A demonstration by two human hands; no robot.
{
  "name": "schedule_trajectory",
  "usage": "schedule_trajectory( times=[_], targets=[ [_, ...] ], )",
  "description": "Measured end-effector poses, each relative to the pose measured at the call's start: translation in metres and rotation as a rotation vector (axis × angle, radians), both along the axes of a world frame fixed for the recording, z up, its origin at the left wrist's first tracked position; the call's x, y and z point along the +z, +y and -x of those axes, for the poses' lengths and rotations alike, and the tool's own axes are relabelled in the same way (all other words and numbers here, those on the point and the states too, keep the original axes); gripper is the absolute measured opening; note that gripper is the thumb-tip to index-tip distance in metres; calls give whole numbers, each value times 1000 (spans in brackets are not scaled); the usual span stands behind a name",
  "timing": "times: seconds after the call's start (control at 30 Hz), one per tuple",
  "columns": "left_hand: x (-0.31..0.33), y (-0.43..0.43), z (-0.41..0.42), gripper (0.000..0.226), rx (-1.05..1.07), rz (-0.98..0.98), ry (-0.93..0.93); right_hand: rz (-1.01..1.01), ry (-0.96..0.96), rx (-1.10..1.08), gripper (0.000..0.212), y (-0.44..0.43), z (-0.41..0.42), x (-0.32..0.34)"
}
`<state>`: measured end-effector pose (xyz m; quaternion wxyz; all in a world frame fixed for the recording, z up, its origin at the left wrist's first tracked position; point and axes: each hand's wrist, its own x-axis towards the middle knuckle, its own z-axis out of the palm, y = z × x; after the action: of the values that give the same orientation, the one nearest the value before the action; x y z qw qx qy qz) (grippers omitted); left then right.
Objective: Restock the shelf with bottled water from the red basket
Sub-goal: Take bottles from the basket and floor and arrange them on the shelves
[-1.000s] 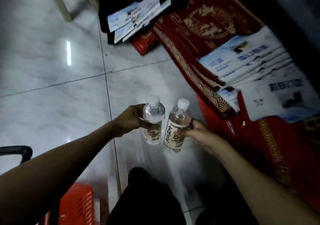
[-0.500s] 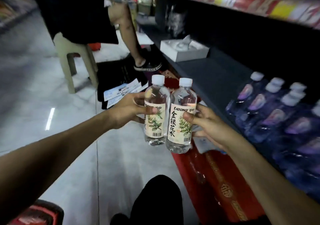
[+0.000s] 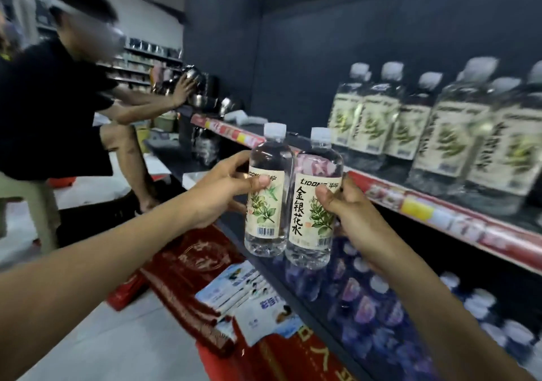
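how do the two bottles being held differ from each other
The left hand holds the left bottle, turned so its label shows a plant sprig and barcode; the right bottle, in the right hand, shows large black characters beside the sprig. The left bottle's cap sits slightly higher. Both are upright, side by side, clear, white-capped, with the same cream label design.

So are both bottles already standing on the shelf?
No: the left hand and right hand each hold a bottle in the air before the shelf.
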<state>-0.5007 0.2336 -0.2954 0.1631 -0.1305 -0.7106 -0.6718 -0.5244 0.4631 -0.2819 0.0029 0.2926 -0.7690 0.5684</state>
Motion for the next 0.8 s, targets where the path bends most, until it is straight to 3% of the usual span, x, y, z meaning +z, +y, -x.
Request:
schedule_trajectory(
  times=[0.13,0.23,0.33,0.43,0.8],
  targets=[
    [41,36,22,60,-53,-4,51,17,73,-133,54,31,-7,38],
    [66,56,36,51,-112,19,95,17,142,-217,81,45,-9,61],
    [89,70,51,39,-157,19,152,1,210,-315,74,52,-5,79],
    [106,77,72,32,-165,38,187,28,221,-380,52,48,7,92],
    [111,77,137,52,-172,11,176,97,195,-590,67,17,58,101]
  ],
)
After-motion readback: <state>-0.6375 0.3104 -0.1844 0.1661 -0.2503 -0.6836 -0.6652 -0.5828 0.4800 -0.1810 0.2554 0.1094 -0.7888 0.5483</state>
